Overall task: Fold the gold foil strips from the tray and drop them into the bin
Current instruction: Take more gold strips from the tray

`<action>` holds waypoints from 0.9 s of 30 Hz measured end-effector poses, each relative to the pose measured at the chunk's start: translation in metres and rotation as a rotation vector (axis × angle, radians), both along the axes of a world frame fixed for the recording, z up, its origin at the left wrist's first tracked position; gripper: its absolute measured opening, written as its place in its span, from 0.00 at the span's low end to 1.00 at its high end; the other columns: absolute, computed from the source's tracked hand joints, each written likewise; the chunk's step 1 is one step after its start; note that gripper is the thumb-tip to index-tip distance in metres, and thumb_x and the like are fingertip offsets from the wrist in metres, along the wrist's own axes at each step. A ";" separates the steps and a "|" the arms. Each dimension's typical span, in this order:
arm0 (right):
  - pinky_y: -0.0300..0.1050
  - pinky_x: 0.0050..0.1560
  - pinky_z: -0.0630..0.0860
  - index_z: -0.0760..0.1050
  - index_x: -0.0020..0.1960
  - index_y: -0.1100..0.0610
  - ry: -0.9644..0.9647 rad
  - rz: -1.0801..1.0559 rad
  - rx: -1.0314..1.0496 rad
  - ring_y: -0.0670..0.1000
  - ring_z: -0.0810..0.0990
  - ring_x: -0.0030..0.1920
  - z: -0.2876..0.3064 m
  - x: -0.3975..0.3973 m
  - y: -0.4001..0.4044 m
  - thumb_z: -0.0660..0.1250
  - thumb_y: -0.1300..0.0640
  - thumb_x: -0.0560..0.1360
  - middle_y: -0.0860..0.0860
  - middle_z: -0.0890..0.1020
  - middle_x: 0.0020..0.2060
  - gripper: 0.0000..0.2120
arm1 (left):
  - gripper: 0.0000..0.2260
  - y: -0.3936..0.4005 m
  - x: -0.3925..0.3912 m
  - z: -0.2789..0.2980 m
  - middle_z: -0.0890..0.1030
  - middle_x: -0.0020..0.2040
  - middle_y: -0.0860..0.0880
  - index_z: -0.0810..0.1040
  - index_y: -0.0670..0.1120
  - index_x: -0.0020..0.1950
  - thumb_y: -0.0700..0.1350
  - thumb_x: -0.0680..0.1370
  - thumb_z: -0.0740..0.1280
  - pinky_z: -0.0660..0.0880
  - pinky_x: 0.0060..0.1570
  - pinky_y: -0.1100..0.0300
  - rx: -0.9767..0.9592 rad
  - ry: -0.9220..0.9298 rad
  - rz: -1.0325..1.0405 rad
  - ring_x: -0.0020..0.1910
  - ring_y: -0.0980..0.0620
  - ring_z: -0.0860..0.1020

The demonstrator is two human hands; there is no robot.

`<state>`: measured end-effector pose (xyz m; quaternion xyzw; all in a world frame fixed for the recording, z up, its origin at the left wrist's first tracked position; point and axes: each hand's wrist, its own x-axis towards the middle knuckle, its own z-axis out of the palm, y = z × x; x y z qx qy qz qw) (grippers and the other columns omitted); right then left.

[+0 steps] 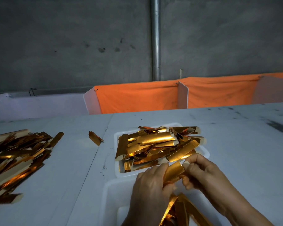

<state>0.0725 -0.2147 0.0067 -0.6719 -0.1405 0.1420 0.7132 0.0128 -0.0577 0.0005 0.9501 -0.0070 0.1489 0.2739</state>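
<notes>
A white tray (117, 135) in the middle of the table holds a heap of gold foil strips (155, 144). Just in front of it, both my hands hold one gold strip (173, 170) between them. My left hand (151, 185) grips its lower left end with curled fingers. My right hand (201, 172) pinches its upper right end. Below my hands a white bin (111, 193) holds several folded gold strips (178, 209), partly hidden by my arms.
A large loose pile of gold strips (18, 157) lies on the white table (235, 144) at the left. One stray strip (95, 138) lies left of the tray. Orange cloth with white dividers (137, 98) runs along the table's far edge, with a grey wall behind.
</notes>
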 end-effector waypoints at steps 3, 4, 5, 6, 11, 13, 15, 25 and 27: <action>0.41 0.33 0.77 0.74 0.46 0.64 0.036 0.010 0.003 0.52 0.77 0.29 0.000 0.001 -0.001 0.63 0.61 0.78 0.60 0.78 0.29 0.06 | 0.26 0.000 -0.002 0.003 0.64 0.72 0.61 0.54 0.59 0.76 0.57 0.79 0.60 0.61 0.66 0.65 0.018 -0.028 -0.023 0.70 0.59 0.62; 0.41 0.33 0.77 0.74 0.46 0.64 0.050 0.019 0.005 0.53 0.77 0.29 0.000 0.002 -0.002 0.63 0.61 0.78 0.60 0.78 0.30 0.06 | 0.26 0.001 -0.002 0.004 0.64 0.72 0.61 0.54 0.59 0.76 0.56 0.80 0.60 0.61 0.66 0.65 0.008 -0.040 -0.028 0.70 0.60 0.61; 0.42 0.33 0.77 0.74 0.46 0.64 0.063 0.032 0.011 0.53 0.77 0.30 0.001 0.002 -0.003 0.63 0.61 0.78 0.60 0.78 0.30 0.06 | 0.26 0.000 -0.003 0.005 0.64 0.72 0.61 0.55 0.58 0.76 0.55 0.80 0.59 0.61 0.66 0.66 0.003 -0.059 -0.035 0.70 0.60 0.61; 0.42 0.33 0.77 0.75 0.47 0.64 0.070 0.049 0.014 0.53 0.77 0.30 0.001 0.003 -0.003 0.63 0.61 0.78 0.60 0.78 0.31 0.05 | 0.25 0.000 -0.003 0.006 0.64 0.72 0.61 0.55 0.58 0.76 0.55 0.80 0.59 0.60 0.66 0.66 0.000 -0.085 -0.045 0.70 0.60 0.61; 0.44 0.36 0.77 0.76 0.51 0.62 0.055 0.064 -0.020 0.54 0.77 0.32 -0.001 0.005 -0.004 0.61 0.64 0.79 0.60 0.79 0.32 0.06 | 0.21 0.000 -0.003 0.010 0.82 0.54 0.56 0.79 0.48 0.61 0.50 0.69 0.76 0.68 0.49 0.70 0.196 -0.264 -0.146 0.52 0.59 0.80; 0.44 0.36 0.77 0.77 0.50 0.61 0.058 0.059 -0.022 0.54 0.77 0.32 -0.001 0.005 -0.004 0.61 0.63 0.79 0.61 0.79 0.32 0.06 | 0.21 0.000 -0.003 0.008 0.84 0.39 0.59 0.85 0.50 0.46 0.50 0.56 0.83 0.71 0.35 0.75 0.224 -0.290 -0.165 0.37 0.63 0.81; 0.44 0.37 0.77 0.78 0.48 0.59 0.044 0.055 -0.028 0.55 0.78 0.33 -0.002 0.004 -0.003 0.61 0.62 0.79 0.61 0.80 0.33 0.07 | 0.21 0.001 0.000 0.006 0.83 0.37 0.59 0.85 0.50 0.43 0.49 0.53 0.84 0.74 0.33 0.73 0.233 -0.310 -0.163 0.35 0.64 0.81; 0.41 0.36 0.79 0.78 0.47 0.62 0.009 -0.011 0.008 0.54 0.82 0.35 0.000 0.001 -0.003 0.62 0.65 0.78 0.61 0.78 0.35 0.06 | 0.22 0.004 0.009 0.003 0.85 0.49 0.52 0.84 0.46 0.50 0.44 0.58 0.82 0.80 0.46 0.50 0.330 -0.416 -0.113 0.50 0.54 0.82; 0.40 0.37 0.79 0.78 0.47 0.61 -0.032 -0.032 -0.003 0.53 0.82 0.35 0.001 0.000 -0.002 0.62 0.64 0.78 0.58 0.80 0.34 0.06 | 0.22 0.003 0.007 0.007 0.84 0.51 0.52 0.84 0.48 0.52 0.47 0.60 0.81 0.79 0.49 0.48 0.355 -0.356 -0.086 0.53 0.53 0.82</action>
